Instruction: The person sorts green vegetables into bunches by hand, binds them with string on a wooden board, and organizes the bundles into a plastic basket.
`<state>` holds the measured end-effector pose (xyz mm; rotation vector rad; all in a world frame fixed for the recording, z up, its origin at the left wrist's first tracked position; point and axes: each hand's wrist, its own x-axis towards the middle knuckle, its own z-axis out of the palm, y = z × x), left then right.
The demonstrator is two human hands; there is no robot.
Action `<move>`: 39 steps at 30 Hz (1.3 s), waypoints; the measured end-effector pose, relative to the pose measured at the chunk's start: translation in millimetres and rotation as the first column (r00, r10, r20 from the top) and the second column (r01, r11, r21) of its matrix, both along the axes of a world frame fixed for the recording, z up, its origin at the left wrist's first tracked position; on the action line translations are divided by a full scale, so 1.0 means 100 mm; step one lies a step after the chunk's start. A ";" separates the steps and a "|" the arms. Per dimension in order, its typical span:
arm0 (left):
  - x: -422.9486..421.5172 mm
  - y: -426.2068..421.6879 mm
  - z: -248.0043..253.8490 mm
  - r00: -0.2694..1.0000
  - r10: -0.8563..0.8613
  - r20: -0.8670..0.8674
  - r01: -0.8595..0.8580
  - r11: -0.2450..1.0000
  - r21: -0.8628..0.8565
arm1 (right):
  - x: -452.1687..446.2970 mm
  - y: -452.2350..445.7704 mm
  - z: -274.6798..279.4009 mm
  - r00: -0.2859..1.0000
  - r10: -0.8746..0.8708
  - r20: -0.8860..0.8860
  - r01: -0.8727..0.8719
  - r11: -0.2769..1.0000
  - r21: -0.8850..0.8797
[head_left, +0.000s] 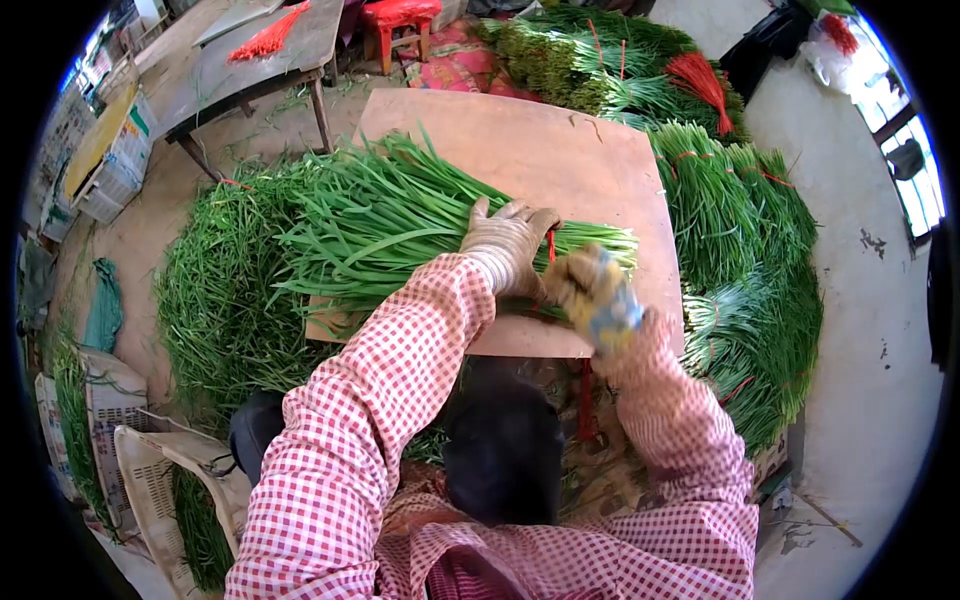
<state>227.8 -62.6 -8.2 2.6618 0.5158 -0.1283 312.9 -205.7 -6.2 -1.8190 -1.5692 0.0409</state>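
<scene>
A large bunch of garlic chives (390, 225) lies across the board (520, 140), leaves to the left and pale stem ends to the right. My left hand (505, 240), in a pale work glove, is wrapped over the bunch from above and presses it down. Beside its fingers a red tie (551, 246) stands against the stems. Close by on the right, over the near side of the stem ends, is my right hand (590, 290) in a yellowish and blue glove. It is blurred, with its fingers curled in; what they hold is hidden.
Tied chive bundles (710, 210) are stacked along the right. A loose heap of chives (230, 290) lies left of the board. Red ties (700, 85) rest on the back bundles, and more red ties (270, 35) on a table (250, 70). Crates (150, 470) stand at lower left.
</scene>
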 end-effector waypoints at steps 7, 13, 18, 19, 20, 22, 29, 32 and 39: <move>0.03 0.06 0.04 1.000 -0.023 -0.017 0.023 0.999 -0.039 | 0.11 0.28 0.41 0.392 -0.393 -0.832 0.114 0.918 -0.380; 0.02 -0.14 0.13 0.975 -0.132 -0.179 0.150 0.984 0.095 | 0.01 0.37 0.31 0.289 -0.408 -0.866 0.244 0.906 -0.345; 0.09 -0.14 0.12 0.958 -0.031 -0.285 0.077 0.985 0.152 | -0.52 -0.05 0.40 0.040 -0.319 -0.947 0.254 0.920 -0.300; 0.09 -0.16 0.12 0.959 -0.011 -0.284 0.054 0.988 0.144 | -0.57 -0.12 0.37 0.022 -0.279 -0.960 0.258 0.929 -0.264; 0.08 -0.18 0.10 0.958 -0.015 -0.287 0.057 0.989 0.138 | -0.69 -0.14 0.37 -0.031 -0.213 -0.977 0.307 0.928 -0.212; 0.09 -0.18 0.02 0.969 0.006 -0.247 0.039 0.984 0.176 | -0.85 -0.30 0.29 0.050 -0.192 -0.980 0.280 0.944 -0.171; 0.07 -0.15 0.18 0.954 -0.056 -0.294 0.095 0.988 0.120 | -1.06 -0.90 -1.17 0.435 -0.097 -0.895 0.222 0.975 0.002; 0.12 -0.06 0.21 0.956 -0.079 -0.283 0.112 0.988 0.104 | -0.92 -0.86 -0.75 0.333 -0.071 -0.940 0.001 0.997 -0.075; -0.05 -0.14 0.65 0.953 -0.179 -0.243 0.263 0.888 0.378 | -0.49 -0.30 0.81 0.467 0.089 -0.880 0.179 0.965 0.193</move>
